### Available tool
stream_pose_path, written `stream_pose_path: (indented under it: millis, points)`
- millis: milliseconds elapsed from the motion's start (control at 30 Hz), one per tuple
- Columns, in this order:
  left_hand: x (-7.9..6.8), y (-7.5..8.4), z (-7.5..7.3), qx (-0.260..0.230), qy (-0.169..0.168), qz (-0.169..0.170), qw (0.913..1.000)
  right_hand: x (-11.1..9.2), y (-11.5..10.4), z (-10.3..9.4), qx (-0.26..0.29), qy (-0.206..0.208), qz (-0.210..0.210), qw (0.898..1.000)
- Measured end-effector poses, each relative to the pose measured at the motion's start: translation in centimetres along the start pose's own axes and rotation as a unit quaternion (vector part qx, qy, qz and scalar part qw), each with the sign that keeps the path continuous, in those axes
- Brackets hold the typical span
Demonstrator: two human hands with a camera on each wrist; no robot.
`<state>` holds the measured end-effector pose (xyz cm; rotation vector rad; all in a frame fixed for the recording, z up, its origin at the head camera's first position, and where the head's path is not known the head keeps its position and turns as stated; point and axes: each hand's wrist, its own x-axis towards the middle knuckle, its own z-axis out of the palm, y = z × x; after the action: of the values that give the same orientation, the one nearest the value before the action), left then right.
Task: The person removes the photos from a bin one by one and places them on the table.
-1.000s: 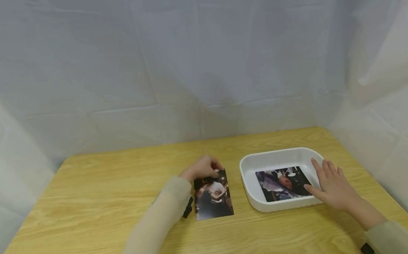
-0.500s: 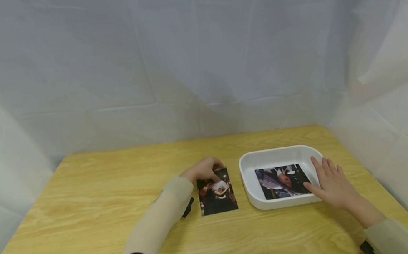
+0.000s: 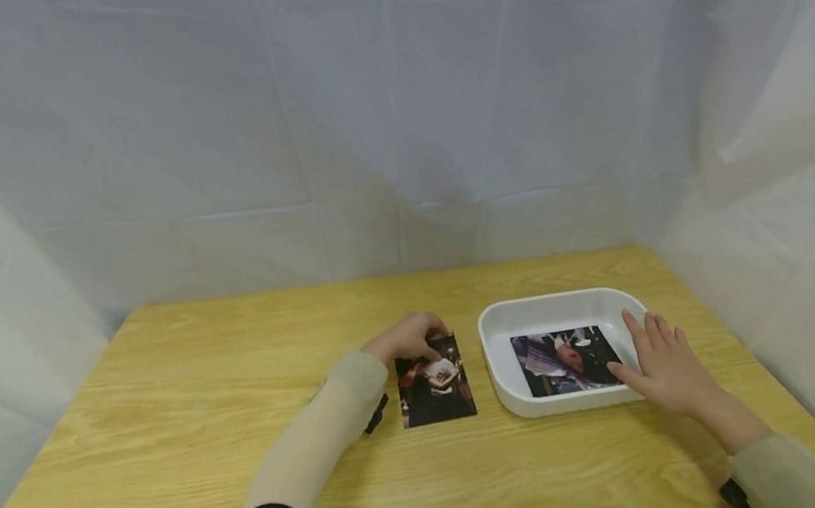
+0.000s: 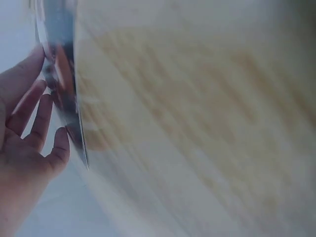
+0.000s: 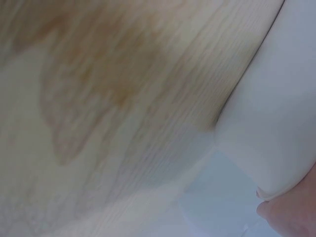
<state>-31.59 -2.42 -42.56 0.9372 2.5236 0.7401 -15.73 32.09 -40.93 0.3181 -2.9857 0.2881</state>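
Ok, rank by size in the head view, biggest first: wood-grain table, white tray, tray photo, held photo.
Wood-grain table
White tray
Tray photo and held photo: too alike to rank, the held one partly covered

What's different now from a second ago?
The photo pinched in the left hand moved a little right, toward the white tray, and turned slightly, its near end swinging that way. Nothing was newly grabbed or let go. The other photo stayed in the tray, and the right hand stayed spread at the tray's right side.
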Motion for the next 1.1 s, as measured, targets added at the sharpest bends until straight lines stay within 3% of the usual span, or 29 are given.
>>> stream_pose_path:
  millis: [267, 533, 800, 1100]
  points:
    - [-0.2, -0.1, -0.2, 0.003, 0.007, 0.005, 1.0000, 0.1, 0.1, 0.2, 0.001, 0.001, -0.004, 1.000]
    - [-0.4, 0.9, -1.2, -0.040, 0.041, 0.027, 0.9980, 0.0, 0.4, 0.3, 0.002, 0.007, -0.006, 1.000]
    - [-0.1, 2.6, -1.7, -0.062, 0.063, 0.053, 0.9947, -0.3, 0.2, -0.3, 0.003, -0.004, 0.000, 1.000]
    - [0.4, 5.4, -2.0, -0.113, 0.117, 0.087, 0.9829, -0.4, 0.2, -0.3, 0.001, -0.001, 0.003, 1.000]
